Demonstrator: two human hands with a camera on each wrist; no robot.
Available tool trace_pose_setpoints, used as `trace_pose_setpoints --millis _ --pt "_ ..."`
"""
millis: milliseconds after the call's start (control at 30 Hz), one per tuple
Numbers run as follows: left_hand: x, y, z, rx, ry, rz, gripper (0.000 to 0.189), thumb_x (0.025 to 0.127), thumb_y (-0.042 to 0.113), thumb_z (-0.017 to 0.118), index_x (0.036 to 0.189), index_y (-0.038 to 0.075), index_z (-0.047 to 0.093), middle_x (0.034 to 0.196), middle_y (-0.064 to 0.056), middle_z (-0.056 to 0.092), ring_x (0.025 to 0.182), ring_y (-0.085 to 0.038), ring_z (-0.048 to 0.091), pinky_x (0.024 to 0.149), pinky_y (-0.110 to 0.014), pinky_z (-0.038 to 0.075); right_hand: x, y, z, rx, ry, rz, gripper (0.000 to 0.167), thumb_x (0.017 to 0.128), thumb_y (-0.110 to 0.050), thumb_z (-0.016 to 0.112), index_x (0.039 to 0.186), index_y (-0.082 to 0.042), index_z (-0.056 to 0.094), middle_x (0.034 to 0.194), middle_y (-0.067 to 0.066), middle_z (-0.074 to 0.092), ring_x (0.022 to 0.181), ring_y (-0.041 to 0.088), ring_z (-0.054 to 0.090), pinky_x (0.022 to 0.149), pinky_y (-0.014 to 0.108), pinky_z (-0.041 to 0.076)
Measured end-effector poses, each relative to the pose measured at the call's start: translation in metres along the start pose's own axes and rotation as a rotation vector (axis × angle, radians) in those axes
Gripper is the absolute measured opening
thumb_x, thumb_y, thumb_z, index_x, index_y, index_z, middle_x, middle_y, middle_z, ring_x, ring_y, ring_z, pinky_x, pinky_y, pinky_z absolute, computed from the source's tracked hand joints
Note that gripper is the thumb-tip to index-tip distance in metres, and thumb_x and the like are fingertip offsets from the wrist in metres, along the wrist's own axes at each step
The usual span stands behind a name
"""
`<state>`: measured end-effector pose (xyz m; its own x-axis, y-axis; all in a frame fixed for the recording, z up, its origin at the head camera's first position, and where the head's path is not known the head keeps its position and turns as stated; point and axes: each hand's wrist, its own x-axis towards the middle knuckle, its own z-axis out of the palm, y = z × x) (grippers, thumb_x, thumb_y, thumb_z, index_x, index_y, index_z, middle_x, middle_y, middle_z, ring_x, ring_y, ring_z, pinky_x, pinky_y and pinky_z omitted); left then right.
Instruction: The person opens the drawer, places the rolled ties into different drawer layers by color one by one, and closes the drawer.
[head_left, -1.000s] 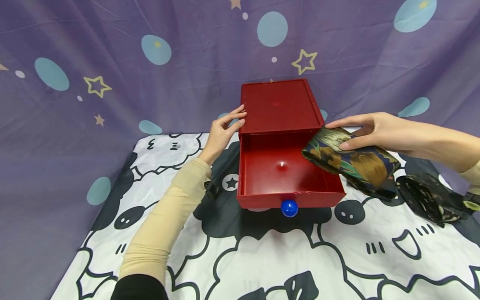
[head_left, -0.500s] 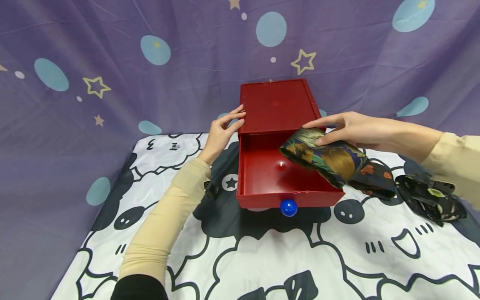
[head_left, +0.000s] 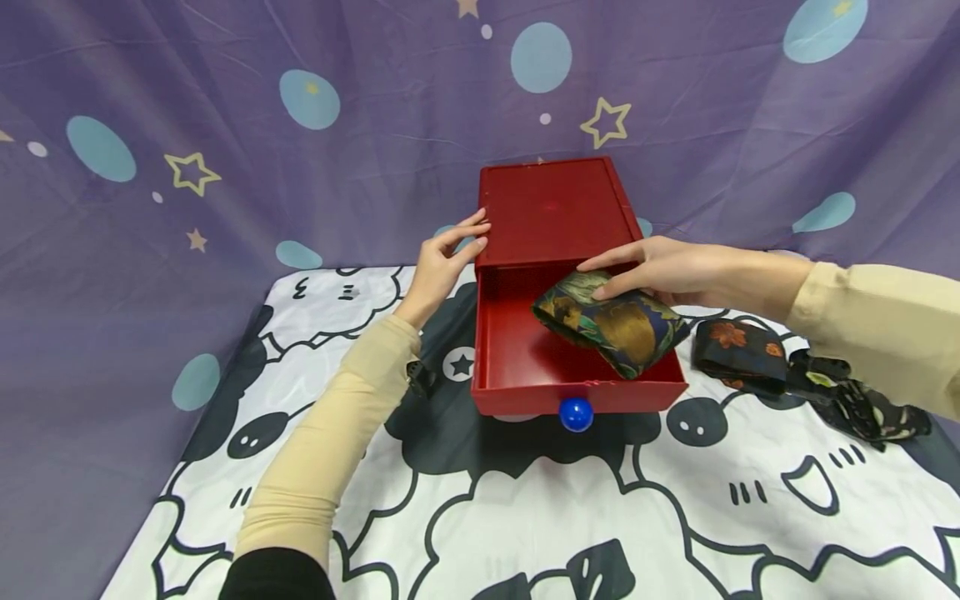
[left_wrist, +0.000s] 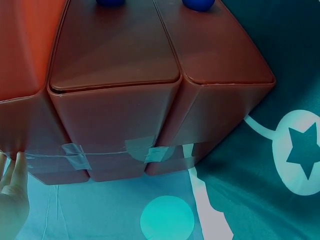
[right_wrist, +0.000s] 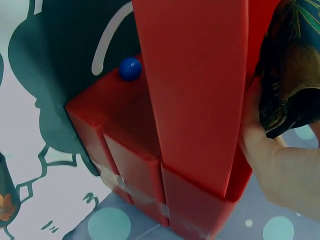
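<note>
A red box (head_left: pixel 555 208) stands at the back of the table with its drawer (head_left: pixel 517 367) pulled out; the drawer has a blue knob (head_left: pixel 576 414). My left hand (head_left: pixel 453 248) rests with straight fingers on the box's left side; its fingertips (left_wrist: pixel 12 175) show at the box wall (left_wrist: pixel 120 110). My right hand (head_left: pixel 645 271) grips a folded, leaf-patterned cloth (head_left: pixel 611 321) and holds it over the drawer's right half. The right wrist view shows the cloth (right_wrist: pixel 295 75) against the red drawer wall (right_wrist: pixel 195 90), with my right hand (right_wrist: pixel 270 165) under it.
A second dark patterned cloth (head_left: pixel 738 352) lies on the table right of the drawer, trailing off to the right (head_left: pixel 862 404). The tablecloth (head_left: pixel 525 517) is white with black cartoon shapes. A purple starred curtain (head_left: pixel 225 125) hangs close behind the box.
My right hand has carried the folded cloth leftward and down, from beside the box's right edge to over the open drawer. The left hand and the box have stayed put.
</note>
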<state>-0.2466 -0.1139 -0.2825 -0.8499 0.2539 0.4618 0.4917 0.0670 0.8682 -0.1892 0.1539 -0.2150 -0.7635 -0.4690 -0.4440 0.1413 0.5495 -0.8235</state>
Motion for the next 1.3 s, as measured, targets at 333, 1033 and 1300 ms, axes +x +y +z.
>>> trace_pose_setpoints --millis 333,1033,1300 --pt "0.001 0.000 0.001 0.011 0.007 0.010 0.028 0.085 -0.004 0.053 0.110 -0.017 0.053 0.130 -0.023 0.042 0.124 -0.023 0.038 0.099 -0.025 0.033 0.011 -0.003 0.013 0.064 0.057 0.048 0.057 0.083 -0.024 0.061 0.134 -0.011 0.039 0.097 0.004 0.057 0.062 0.009 0.050 0.054 0.021 0.044" --pt "0.006 -0.022 -0.005 0.007 -0.005 0.004 0.029 0.086 0.005 0.056 0.112 -0.008 0.057 0.131 -0.010 0.046 0.122 -0.010 0.040 0.099 -0.031 0.035 0.036 -0.007 0.039 0.113 0.111 0.087 0.056 0.088 -0.006 0.053 0.138 -0.004 0.027 0.116 0.019 0.045 0.085 0.019 0.056 0.079 0.035 0.050" --pt "0.004 -0.012 -0.003 0.003 -0.012 -0.007 0.029 0.086 0.002 0.055 0.112 -0.010 0.056 0.132 -0.014 0.043 0.123 -0.014 0.039 0.099 -0.028 0.035 0.039 -0.006 0.044 0.159 0.123 0.081 0.057 0.089 -0.003 0.049 0.139 -0.003 0.022 0.119 0.021 0.041 0.080 0.017 0.055 0.082 0.038 0.048"
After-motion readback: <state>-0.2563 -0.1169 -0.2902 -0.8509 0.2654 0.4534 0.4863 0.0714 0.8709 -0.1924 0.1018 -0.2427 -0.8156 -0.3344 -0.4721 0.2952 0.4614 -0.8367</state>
